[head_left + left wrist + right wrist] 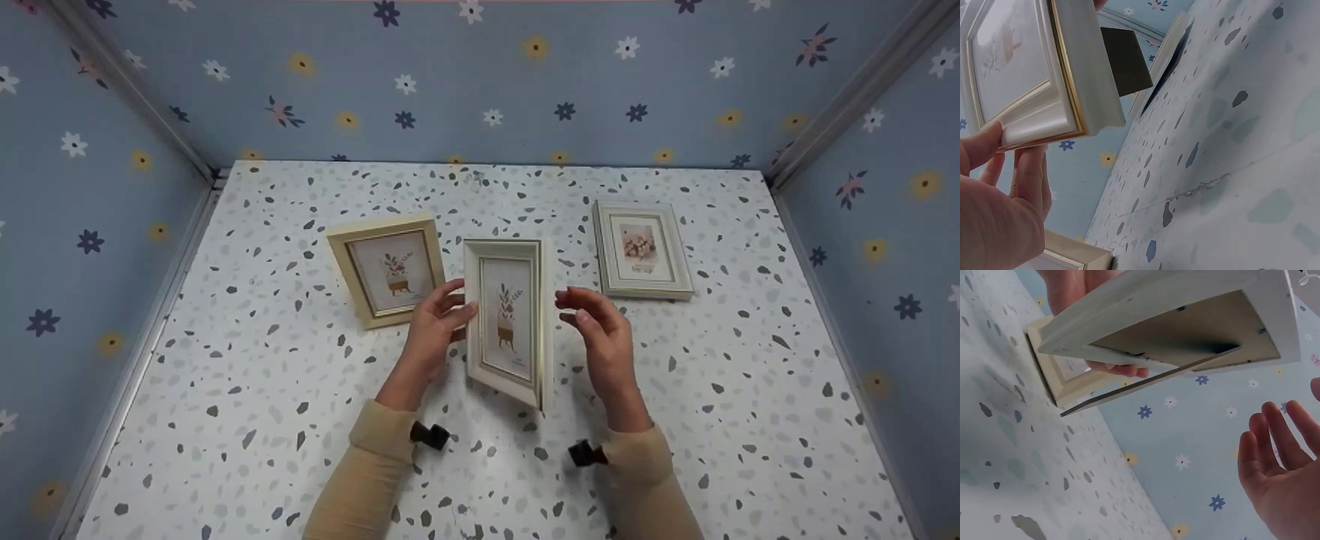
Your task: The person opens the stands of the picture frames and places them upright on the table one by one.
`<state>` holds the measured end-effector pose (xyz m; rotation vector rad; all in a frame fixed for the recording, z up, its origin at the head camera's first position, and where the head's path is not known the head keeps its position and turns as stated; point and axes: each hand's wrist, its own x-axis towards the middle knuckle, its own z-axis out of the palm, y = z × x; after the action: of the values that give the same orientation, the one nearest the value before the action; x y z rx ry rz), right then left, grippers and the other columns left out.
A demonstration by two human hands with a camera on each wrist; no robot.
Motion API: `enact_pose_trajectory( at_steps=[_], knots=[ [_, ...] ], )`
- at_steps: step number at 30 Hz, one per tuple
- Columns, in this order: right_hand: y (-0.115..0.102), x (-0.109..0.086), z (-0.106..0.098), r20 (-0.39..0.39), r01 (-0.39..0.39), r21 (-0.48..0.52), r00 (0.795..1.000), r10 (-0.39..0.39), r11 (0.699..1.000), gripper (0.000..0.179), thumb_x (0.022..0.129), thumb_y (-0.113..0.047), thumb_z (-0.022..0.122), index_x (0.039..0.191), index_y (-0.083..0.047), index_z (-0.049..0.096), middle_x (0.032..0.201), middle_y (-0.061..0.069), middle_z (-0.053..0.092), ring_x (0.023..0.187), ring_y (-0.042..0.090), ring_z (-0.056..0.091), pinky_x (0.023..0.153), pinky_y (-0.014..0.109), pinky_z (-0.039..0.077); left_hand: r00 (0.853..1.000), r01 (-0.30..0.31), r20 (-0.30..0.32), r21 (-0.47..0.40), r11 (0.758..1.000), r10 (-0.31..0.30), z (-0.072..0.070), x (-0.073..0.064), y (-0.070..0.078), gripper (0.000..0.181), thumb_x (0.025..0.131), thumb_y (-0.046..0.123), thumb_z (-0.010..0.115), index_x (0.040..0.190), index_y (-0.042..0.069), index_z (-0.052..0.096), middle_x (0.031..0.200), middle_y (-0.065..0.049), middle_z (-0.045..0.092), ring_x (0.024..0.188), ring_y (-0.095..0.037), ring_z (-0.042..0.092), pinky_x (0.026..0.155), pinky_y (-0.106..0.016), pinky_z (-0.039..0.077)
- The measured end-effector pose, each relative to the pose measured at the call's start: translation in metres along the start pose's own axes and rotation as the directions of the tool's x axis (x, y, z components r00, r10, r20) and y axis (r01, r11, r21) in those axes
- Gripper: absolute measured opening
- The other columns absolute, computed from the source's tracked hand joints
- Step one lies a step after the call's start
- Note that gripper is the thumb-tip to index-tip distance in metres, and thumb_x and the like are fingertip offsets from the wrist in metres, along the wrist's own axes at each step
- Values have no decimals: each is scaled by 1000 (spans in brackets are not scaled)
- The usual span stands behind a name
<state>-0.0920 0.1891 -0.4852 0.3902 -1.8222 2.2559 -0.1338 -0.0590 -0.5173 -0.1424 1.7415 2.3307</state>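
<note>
My left hand (435, 326) grips the left edge of a white picture frame (508, 319) with gold trim and a potted-plant print, thumb on the front and fingers behind. The picture frame is held tilted over the table, its front turned partly to the left. On its back, a flat support leg (1129, 389) swings outward from the brown backing board (1185, 332). My right hand (606, 341) is beside the frame's right edge, apart from it, its fingers loosely bent with nothing in them.
A cream picture frame (394, 262) with a similar print stands leaning back at the left. Another white picture frame (641, 247) lies at the right on the speckled table (750, 420). Blue flowered walls (465, 82) enclose the back and sides.
</note>
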Motion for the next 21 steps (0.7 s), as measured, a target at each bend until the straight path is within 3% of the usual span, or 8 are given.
enact_pose_trajectory(
  at_steps=[10, 21],
  knots=[
    [-10, -1, 3, 17, 86, -42, 996, -85, 995, 32, 97, -1, 55, 125, 14, 58, 122, 17, 65, 110, 30, 60, 92, 40, 51, 998, -16, -55, -24, 1000, 14, 0, 0, 0, 46, 92, 4, 70, 136, 8, 57, 114, -11, 60, 93, -19, 63, 71, -34, 56],
    [-6, -2, 2, -14, 84, -186, 996, -88, 979, 33, 94, 6, 62, 126, 11, 62, 126, 22, 60, 112, 27, 58, 92, 35, 51, 994, -52, -100, -37, 998, 48, 0, -1, -2, 42, 90, 0, 71, 131, 6, 61, 115, -14, 63, 95, -22, 66, 71, -34, 58]
  ],
)
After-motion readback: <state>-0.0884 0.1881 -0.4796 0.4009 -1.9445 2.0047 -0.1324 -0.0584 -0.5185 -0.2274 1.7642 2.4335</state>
